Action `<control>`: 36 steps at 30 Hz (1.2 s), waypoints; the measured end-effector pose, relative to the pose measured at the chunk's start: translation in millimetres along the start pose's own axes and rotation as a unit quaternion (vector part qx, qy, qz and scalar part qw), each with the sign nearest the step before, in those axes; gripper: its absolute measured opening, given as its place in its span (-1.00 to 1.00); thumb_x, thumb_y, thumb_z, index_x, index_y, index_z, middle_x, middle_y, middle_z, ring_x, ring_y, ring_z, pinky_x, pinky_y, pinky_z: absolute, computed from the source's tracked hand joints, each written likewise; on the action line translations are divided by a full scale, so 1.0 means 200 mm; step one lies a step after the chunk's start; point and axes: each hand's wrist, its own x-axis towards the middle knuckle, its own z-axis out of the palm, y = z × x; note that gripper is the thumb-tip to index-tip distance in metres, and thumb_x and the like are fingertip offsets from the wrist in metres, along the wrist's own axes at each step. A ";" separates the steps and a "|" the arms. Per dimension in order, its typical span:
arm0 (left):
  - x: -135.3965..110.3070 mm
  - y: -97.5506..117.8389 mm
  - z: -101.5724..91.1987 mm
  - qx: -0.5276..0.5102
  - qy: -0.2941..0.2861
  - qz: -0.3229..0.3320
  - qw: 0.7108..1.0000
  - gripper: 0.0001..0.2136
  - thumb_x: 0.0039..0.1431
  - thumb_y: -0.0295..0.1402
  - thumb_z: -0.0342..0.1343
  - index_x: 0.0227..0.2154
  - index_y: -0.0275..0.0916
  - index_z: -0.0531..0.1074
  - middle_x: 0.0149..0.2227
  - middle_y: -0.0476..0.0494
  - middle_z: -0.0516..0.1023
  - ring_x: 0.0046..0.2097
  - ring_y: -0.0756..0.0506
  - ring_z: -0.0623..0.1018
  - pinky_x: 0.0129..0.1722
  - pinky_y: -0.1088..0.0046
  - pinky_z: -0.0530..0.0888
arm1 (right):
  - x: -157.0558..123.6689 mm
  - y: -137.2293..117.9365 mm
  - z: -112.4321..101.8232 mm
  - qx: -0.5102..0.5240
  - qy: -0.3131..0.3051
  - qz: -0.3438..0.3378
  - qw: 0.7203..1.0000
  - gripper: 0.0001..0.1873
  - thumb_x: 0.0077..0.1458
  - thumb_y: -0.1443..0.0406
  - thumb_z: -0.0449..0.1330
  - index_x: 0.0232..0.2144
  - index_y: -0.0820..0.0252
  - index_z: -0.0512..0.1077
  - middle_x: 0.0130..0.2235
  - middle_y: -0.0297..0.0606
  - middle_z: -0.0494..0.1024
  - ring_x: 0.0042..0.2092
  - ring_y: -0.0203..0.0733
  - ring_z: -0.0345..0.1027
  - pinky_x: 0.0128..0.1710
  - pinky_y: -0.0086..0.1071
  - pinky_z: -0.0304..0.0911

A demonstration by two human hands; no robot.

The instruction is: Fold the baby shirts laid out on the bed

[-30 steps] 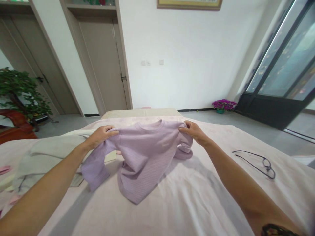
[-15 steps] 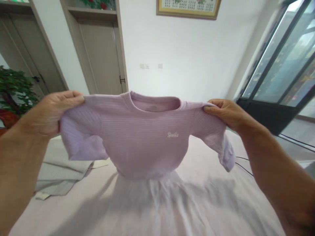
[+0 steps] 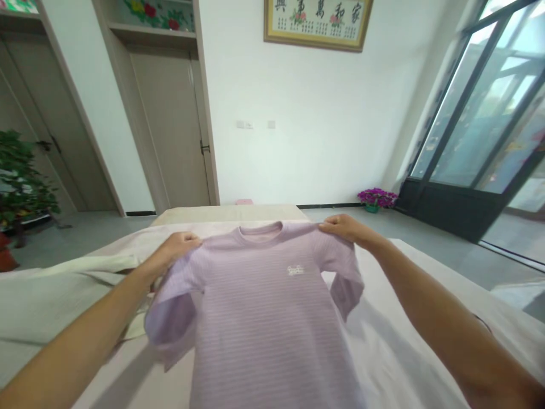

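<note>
A light purple ribbed shirt (image 3: 264,318) with a round neck and small white lettering on the chest stretches between my hands, front toward me. My left hand (image 3: 181,248) is closed on the shoulder at the left of the view. At the other shoulder, my right hand (image 3: 340,227) pinches the cloth. Both sleeves hang down from the grips, the left one wide at its opening. The shirt's body runs toward me over the pale bedsheet (image 3: 400,324), and its lower hem is out of view.
Folded grey-green cloth (image 3: 46,307) lies at the left on the sheet. Beyond are a green potted plant (image 3: 21,176), purple flowers in a green pot (image 3: 377,199), a closed door (image 3: 170,125) and a dark-framed glass door (image 3: 464,125).
My hands have reached forward and lowered with the shirt, so its body now stretches out toward me. The view has tilted, showing more floor and the far edge of the bed.
</note>
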 end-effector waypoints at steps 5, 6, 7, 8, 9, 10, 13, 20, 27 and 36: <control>0.25 -0.22 0.34 0.113 0.000 -0.062 0.992 -0.72 0.07 -0.16 0.08 -0.36 -0.26 0.54 -0.35 -0.13 0.62 -0.25 -0.17 0.56 -0.33 0.45 0.36 | 0.25 0.26 0.34 -0.195 -0.025 0.032 0.980 -0.51 0.16 -0.04 0.07 -0.56 0.22 0.41 -0.54 -0.36 0.40 -0.45 -0.30 0.25 -0.49 -0.45 -0.02; 0.29 -0.24 0.38 0.135 0.004 -0.073 0.988 -0.73 0.09 -0.16 0.06 -0.33 -0.23 0.55 -0.31 -0.16 0.63 -0.23 -0.19 0.57 -0.32 0.43 0.36 | 0.29 0.29 0.38 -0.214 -0.026 0.041 0.976 -0.54 0.17 -0.01 0.08 -0.54 0.21 0.43 -0.53 -0.35 0.42 -0.44 -0.30 0.27 -0.48 -0.45 -0.01; 0.32 -0.26 0.41 0.157 0.008 -0.081 0.984 -0.73 0.10 -0.16 0.05 -0.31 -0.20 0.55 -0.26 -0.18 0.63 -0.20 -0.21 0.58 -0.31 0.41 0.37 | 0.32 0.32 0.41 -0.229 -0.027 0.048 0.972 -0.56 0.18 0.00 0.08 -0.52 0.20 0.46 -0.50 -0.33 0.46 -0.42 -0.29 0.30 -0.47 -0.45 0.01; 0.35 -0.27 0.44 0.177 0.014 -0.087 0.980 -0.73 0.12 -0.16 0.03 -0.28 -0.18 0.55 -0.22 -0.20 0.63 -0.17 -0.22 0.58 -0.29 0.39 0.38 | 0.36 0.34 0.44 -0.239 -0.025 0.055 0.969 -0.57 0.18 0.01 0.09 -0.49 0.19 0.48 -0.47 -0.31 0.50 -0.40 -0.27 0.33 -0.45 -0.45 0.02; 0.38 -0.28 0.46 0.197 0.019 -0.090 0.976 -0.72 0.14 -0.15 0.01 -0.25 -0.15 0.54 -0.19 -0.22 0.63 -0.14 -0.24 0.58 -0.27 0.36 0.39 | 0.39 0.36 0.47 -0.248 -0.022 0.060 0.967 -0.59 0.19 0.02 0.09 -0.46 0.18 0.50 -0.43 -0.28 0.53 -0.37 -0.25 0.35 -0.43 -0.44 0.04; 0.40 -0.29 0.49 0.215 0.024 -0.090 0.972 -0.71 0.17 -0.14 -0.02 -0.22 -0.14 0.53 -0.17 -0.23 0.62 -0.13 -0.26 0.58 -0.24 0.34 0.40 | 0.41 0.38 0.49 -0.259 -0.019 0.065 0.963 -0.60 0.19 0.02 0.10 -0.43 0.17 0.52 -0.38 -0.25 0.56 -0.33 -0.23 0.38 -0.40 -0.43 0.07; 0.42 -0.27 0.57 0.262 0.039 -0.070 0.962 -0.68 0.24 -0.20 -0.09 -0.14 -0.19 0.49 -0.11 -0.32 0.59 -0.06 -0.29 0.55 -0.12 0.21 0.41 | 0.46 0.41 0.57 -0.295 -0.009 0.078 0.952 -0.63 0.22 0.04 0.09 -0.35 0.14 0.56 -0.25 -0.15 0.60 -0.21 -0.12 0.44 -0.26 -0.37 0.16; 0.28 -0.08 0.93 0.301 0.020 0.072 0.951 -0.55 0.34 -0.22 -0.15 0.21 -0.26 0.29 0.31 -0.30 0.24 0.36 -0.22 0.13 0.30 0.22 0.08 | 0.35 0.37 0.87 -0.331 -0.006 0.001 0.944 -0.52 0.31 0.10 0.00 0.17 0.16 0.37 0.26 -0.04 0.32 0.30 0.01 0.08 0.26 -0.16 -0.09; 0.08 -0.13 1.18 0.309 -0.041 0.088 0.946 -0.38 0.35 -0.06 -0.21 0.32 -0.37 0.15 0.38 -0.42 0.08 0.39 -0.34 0.09 0.31 0.03 0.01 | 0.13 0.41 0.94 -0.213 -0.080 -0.065 0.972 -0.44 0.34 0.12 -0.08 0.27 0.26 0.23 0.33 -0.04 0.20 0.35 -0.05 0.02 0.31 -0.17 -0.10; -0.02 -0.09 1.19 0.336 -0.012 0.090 0.938 -0.45 0.36 -0.18 -0.22 0.29 -0.38 0.21 0.35 -0.44 0.17 0.35 -0.34 0.17 0.32 0.06 0.00 | -0.35 0.65 0.55 -0.194 0.010 0.103 0.976 -0.22 -0.08 0.32 0.18 0.25 0.20 0.26 0.25 -0.09 0.32 0.23 0.04 0.17 0.21 -0.20 0.07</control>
